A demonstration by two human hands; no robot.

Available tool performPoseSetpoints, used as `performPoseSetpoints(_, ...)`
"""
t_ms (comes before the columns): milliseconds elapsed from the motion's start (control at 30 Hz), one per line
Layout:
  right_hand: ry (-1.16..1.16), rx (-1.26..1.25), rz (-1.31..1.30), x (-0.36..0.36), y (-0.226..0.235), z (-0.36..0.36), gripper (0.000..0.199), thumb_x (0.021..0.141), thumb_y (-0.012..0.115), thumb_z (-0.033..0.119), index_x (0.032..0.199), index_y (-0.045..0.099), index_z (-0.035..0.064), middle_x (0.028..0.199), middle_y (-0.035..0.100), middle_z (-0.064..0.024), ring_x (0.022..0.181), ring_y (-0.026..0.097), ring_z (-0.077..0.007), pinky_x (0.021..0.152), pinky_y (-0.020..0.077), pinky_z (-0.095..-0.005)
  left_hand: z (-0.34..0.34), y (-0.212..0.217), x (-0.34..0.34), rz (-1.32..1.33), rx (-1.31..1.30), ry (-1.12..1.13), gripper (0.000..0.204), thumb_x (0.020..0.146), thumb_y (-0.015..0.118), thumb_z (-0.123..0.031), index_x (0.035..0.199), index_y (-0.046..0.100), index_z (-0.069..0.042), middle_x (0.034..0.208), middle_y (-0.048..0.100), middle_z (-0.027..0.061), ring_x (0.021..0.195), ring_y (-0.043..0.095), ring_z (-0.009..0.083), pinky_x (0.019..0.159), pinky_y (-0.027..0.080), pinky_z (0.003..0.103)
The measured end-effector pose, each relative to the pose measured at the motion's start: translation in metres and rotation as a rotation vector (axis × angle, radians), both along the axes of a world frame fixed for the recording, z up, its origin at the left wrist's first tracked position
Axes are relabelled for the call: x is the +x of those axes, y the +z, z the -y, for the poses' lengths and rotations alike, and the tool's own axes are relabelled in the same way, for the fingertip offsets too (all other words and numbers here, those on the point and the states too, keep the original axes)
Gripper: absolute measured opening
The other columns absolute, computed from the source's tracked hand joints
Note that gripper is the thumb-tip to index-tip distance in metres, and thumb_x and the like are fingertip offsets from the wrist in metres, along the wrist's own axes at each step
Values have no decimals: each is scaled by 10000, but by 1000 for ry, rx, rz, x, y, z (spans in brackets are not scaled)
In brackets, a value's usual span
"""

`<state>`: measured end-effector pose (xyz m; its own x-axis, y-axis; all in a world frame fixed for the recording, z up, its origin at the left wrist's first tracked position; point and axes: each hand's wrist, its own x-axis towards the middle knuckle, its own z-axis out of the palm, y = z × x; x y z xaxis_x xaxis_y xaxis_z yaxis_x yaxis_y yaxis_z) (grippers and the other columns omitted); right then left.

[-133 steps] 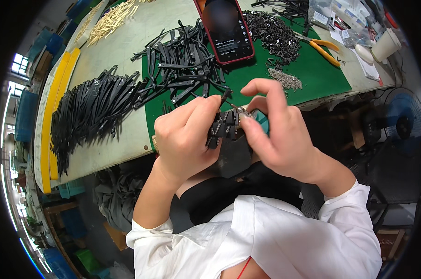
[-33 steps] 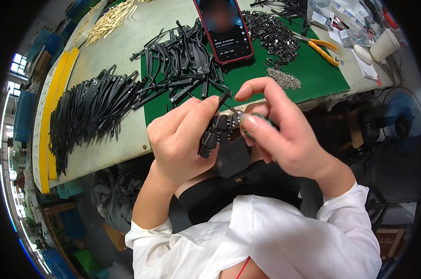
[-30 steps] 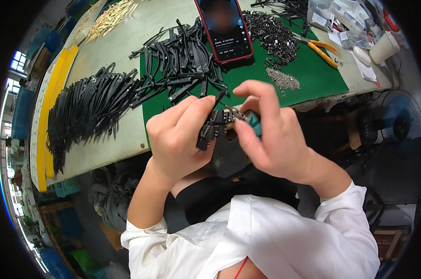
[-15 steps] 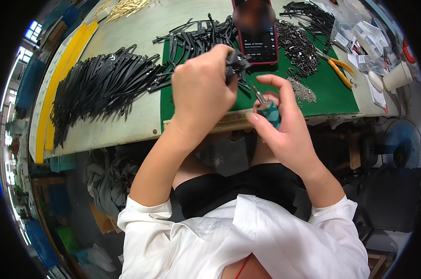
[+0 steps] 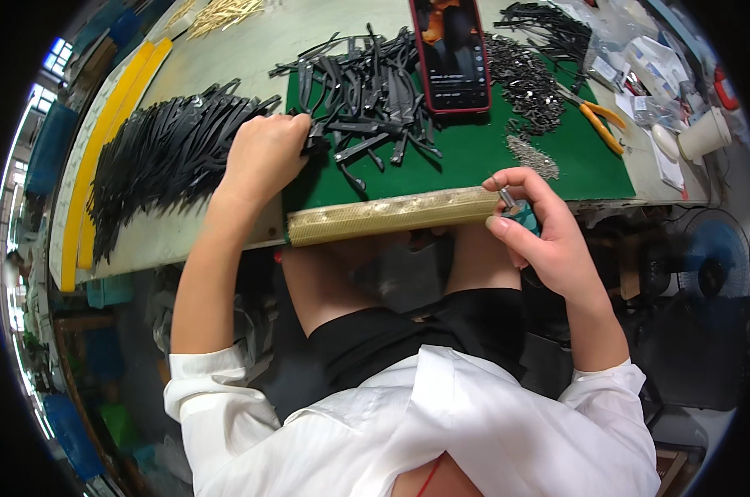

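Observation:
My left hand (image 5: 263, 157) is closed around black eyeglass temples (image 5: 315, 142), whose ends stick out by the fingers. It rests at the right end of a big laid-out bundle of black temples (image 5: 155, 161); how many it grips is hidden. My right hand (image 5: 549, 228) is closed on a small screwdriver with a teal handle (image 5: 524, 217). The screwdriver's metal shaft points up and left, near the right end of a gold mesh strip (image 5: 391, 217) at the table's front edge. Loose black temples (image 5: 379, 91) lie jumbled on the green mat (image 5: 466, 166).
A phone with a red case (image 5: 453, 103) stands behind the mat. Dark small parts (image 5: 528, 87) and tiny silvery pieces (image 5: 534, 157) lie in heaps, near orange-handled pliers (image 5: 600, 124). A white cup (image 5: 708, 135) stands at right, a yellow bar (image 5: 110, 141) at left.
My left hand has moved left and down with the black temples, from above the mat to beside the big bundle. My right hand has shifted right and down with the screwdriver.

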<state>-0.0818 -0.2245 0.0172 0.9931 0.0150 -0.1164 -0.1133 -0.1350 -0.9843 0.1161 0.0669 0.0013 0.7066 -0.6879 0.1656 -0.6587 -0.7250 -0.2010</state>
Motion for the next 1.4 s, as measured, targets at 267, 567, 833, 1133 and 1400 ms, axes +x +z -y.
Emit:
performPoseSetpoints(267, -119, -98, -10, -7, -2, 32, 310, 914, 654, 110, 1205, 559, 68, 951, 552, -10, 579, 513, -27, 502, 418, -193, 8, 27, -34, -148, -586, 116, 310, 689, 744, -66, 997, 719, -31, 800, 698, 172, 751, 682, 343, 689, 537, 376)
performPoseSetpoints(567, -161, -85, 17, -9, -1, 47, 304, 926, 644, 112, 1212, 559, 51, 930, 537, -6, 534, 474, -17, 459, 367, -180, 12, 23, -32, -315, -734, 302, 238, 738, 703, -89, 963, 708, -12, 791, 688, 199, 730, 691, 345, 672, 534, 365)
performPoseSetpoints(833, -103, -73, 31, -7, -5, 42, 299, 929, 646, 125, 1205, 558, 51, 928, 541, -5, 545, 476, -10, 471, 377, -178, 20, -5, -29, -21, -325, 228, 333, 704, 810, -183, 1015, 734, -91, 815, 712, 169, 778, 697, 366, 721, 566, 441)
performPoseSetpoints(1133, -137, -110, 30, -9, -6, 54, 292, 929, 653, 142, 1190, 566, 43, 931, 556, -13, 543, 485, -16, 470, 387, -186, 26, 25, -4, -203, -743, 172, 265, 764, 767, -111, 1009, 715, -24, 761, 714, 134, 675, 699, 238, 660, 524, 329)
performPoseSetpoints(1400, -14, 540, -151, 17, -6, 22, 335, 903, 732, 244, 1112, 541, 65, 792, 581, 3, 539, 531, -60, 455, 392, -182, 95, 32, -90, -487, -1282, -443, 317, 757, 761, 34, 1067, 701, 3, 873, 735, 102, 762, 697, 137, 704, 546, 252)
